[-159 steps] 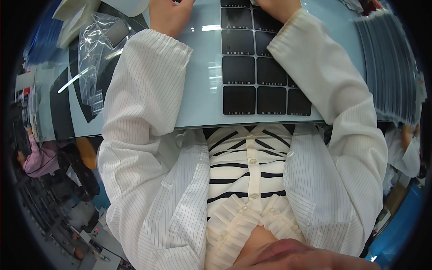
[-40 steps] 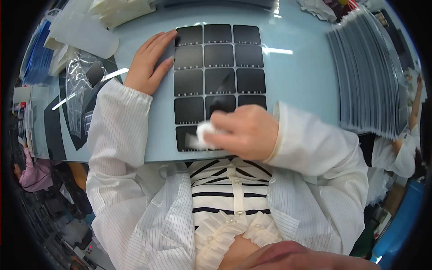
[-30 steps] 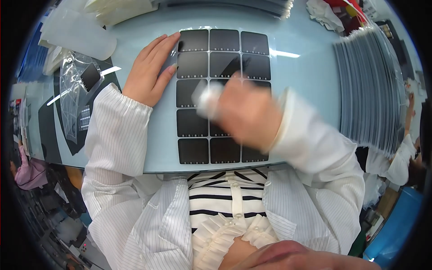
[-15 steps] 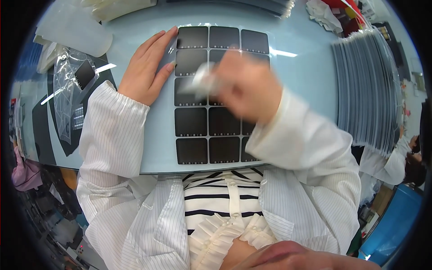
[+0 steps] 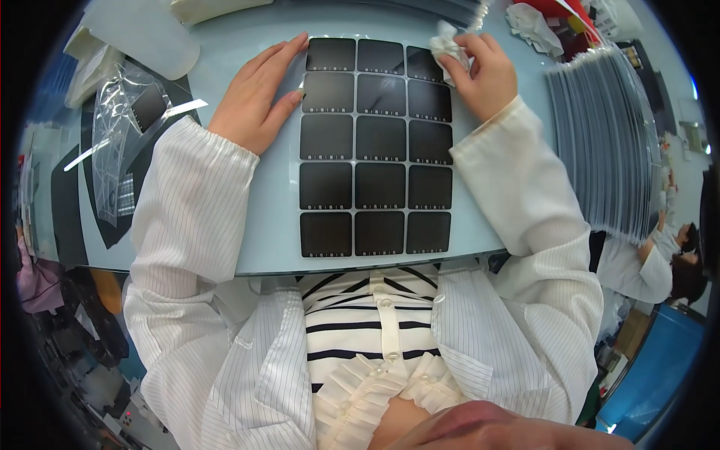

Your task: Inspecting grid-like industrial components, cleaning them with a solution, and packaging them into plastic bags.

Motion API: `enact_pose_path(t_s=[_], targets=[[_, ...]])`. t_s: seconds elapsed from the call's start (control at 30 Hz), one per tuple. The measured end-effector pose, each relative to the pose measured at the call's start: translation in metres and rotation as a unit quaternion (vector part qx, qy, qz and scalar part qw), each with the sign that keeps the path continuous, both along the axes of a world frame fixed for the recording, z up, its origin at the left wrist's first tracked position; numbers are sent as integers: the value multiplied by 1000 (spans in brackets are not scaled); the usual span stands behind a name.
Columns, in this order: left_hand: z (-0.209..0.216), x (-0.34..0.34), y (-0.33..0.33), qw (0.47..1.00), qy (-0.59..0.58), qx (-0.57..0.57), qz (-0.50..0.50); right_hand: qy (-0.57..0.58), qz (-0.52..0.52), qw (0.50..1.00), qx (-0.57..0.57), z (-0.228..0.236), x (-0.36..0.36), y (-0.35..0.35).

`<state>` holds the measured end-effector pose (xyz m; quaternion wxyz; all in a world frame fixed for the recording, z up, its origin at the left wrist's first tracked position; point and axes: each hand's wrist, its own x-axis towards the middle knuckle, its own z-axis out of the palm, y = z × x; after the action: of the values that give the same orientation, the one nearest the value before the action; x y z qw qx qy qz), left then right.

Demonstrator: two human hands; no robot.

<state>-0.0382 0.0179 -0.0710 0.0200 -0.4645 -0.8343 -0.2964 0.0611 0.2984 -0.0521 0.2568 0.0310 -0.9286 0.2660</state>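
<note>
A clear sheet printed with dark rounded rectangular panels (image 5: pixel 380 139) in three columns lies flat on the table in front of me. Along its upper left edge rests my left hand (image 5: pixel 259 97), fingers stretched out flat and holding nothing. At the sheet's upper right corner, my right hand (image 5: pixel 486 79) pinches a crumpled white wipe (image 5: pixel 448 54), which touches or hovers just over the corner panel. A pale streaky smear shows on the upper middle panels.
On the right stands a tall stack of thin sheets (image 5: pixel 604 142), with a crumpled white tissue (image 5: pixel 534 28) behind it. To the left are a clear plastic bag (image 5: pixel 124 150) over black sheets and a translucent white container (image 5: pixel 142 37). The table's front edge (image 5: pixel 360 268) is close to my body.
My right hand has swept with the wipe from the middle left of the sheet to its upper right corner. The sheet and my left hand appear slightly higher in view.
</note>
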Motion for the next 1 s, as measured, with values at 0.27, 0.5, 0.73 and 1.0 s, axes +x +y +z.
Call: enact_pose_path(t_s=[0.27,0.5,0.73,1.0], targets=[[-14,-9,-6,1000,1,15,-1,-81,249,962,79,13,60,-74],[-7,-16,1,998,20,50,-43,48,-10,994,97,-1,-15,-1],[2,-25,1,998,-52,9,-43,-103,262,957,66,9,106,-66],[4,-33,8,996,-80,16,-33,-57,206,976,50,9,114,-65]])
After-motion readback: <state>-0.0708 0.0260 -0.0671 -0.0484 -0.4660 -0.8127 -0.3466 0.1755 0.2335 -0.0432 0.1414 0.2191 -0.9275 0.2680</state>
